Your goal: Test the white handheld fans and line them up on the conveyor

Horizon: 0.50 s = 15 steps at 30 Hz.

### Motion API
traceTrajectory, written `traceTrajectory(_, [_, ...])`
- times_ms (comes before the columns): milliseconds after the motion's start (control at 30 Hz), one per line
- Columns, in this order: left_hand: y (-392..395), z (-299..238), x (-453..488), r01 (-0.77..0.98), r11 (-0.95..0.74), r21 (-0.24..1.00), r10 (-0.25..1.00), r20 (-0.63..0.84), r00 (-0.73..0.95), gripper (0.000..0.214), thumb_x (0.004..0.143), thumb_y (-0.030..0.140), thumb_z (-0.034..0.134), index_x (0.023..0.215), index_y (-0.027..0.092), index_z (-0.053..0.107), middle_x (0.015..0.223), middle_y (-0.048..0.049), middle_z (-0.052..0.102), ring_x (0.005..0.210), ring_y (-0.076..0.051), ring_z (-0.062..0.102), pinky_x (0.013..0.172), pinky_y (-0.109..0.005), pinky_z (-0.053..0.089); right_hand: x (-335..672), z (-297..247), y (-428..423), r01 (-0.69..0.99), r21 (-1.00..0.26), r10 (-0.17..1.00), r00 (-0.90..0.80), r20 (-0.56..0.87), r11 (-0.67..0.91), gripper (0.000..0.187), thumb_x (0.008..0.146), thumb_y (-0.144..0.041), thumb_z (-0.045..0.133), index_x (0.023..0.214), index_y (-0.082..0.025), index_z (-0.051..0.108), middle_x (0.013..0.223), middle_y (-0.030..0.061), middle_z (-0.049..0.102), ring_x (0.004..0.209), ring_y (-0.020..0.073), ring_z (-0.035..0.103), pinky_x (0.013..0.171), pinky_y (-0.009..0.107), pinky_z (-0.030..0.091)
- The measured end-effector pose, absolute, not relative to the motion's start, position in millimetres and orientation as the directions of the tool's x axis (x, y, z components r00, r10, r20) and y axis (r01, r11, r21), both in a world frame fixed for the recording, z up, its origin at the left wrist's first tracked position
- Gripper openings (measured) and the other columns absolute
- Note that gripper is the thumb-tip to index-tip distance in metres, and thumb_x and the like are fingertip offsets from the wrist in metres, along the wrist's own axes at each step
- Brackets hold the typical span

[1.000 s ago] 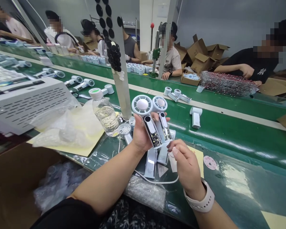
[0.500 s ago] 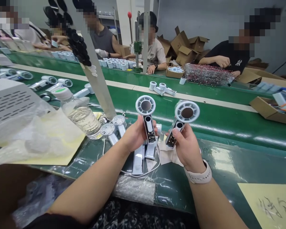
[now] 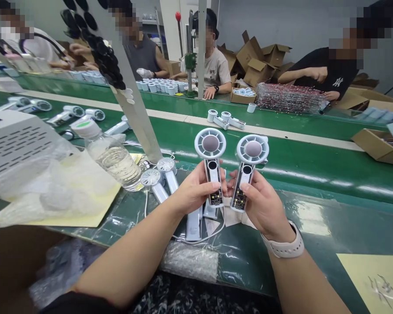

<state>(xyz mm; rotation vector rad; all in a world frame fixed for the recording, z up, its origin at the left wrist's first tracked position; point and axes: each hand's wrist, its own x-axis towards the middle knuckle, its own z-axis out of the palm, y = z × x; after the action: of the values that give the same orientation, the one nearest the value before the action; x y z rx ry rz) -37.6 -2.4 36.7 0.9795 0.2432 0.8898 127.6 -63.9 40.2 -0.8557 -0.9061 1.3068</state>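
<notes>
My left hand (image 3: 199, 185) is closed round the handle of a light-blue handheld fan (image 3: 210, 144), its thumb lying across the open front where a circuit board shows. A second handheld fan (image 3: 253, 149) is in my right hand (image 3: 262, 196), thumb on its exposed board. Both fans are held upright side by side above the bench, round heads up with grey discs at their centres. Beneath my hands lie more fan bodies (image 3: 194, 224), partly hidden. Two fans with silvery heads (image 3: 151, 179) rest left of my left hand.
A water bottle (image 3: 113, 157) leans at left beside plastic wrap (image 3: 52, 183) and a grey vented box (image 3: 16, 148). A metal post (image 3: 140, 117) rises before the green conveyor (image 3: 298, 144). Bubble wrap (image 3: 190, 261) lies at the front edge. Several co-workers sit opposite.
The two fans have come closer together and turned more squarely toward me. My left thumb now lies across its fan's handle. The view has shifted slightly.
</notes>
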Motion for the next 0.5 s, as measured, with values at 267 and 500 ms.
traceTrajectory(267, [-1.3,34.3,-39.4,-0.513,0.251,0.821,0.761,0.16,0.629,0.056,0.073,0.028,0.086,0.119,0.021,0.056,0.097,0.0012,0.059,0.077,-0.013,0.066,0.073,-0.031,0.055,128.6,37.9,-61.5,-0.372,-0.923,0.993,0.089,0.071,0.1,0.028,0.082,-0.041,0.077,0.101,-0.024,0.065,0.079,-0.0002,0.065,0.071,0.0163,0.063,0.069,0.035,0.056])
traceTrajectory(500, [0.2,36.0,-39.4,-0.525,0.281,0.803,0.764,0.144,0.628,0.055,0.071,0.028,0.084,0.119,0.021,0.056,0.093,0.0011,0.061,0.076,-0.014,0.065,0.07,-0.031,0.054,127.6,39.4,-59.9,-0.429,-0.903,0.996,0.09,-0.023,0.018,0.031,0.073,-0.037,0.08,0.098,-0.023,0.066,0.086,0.0019,0.067,0.072,0.017,0.063,0.071,0.035,0.056])
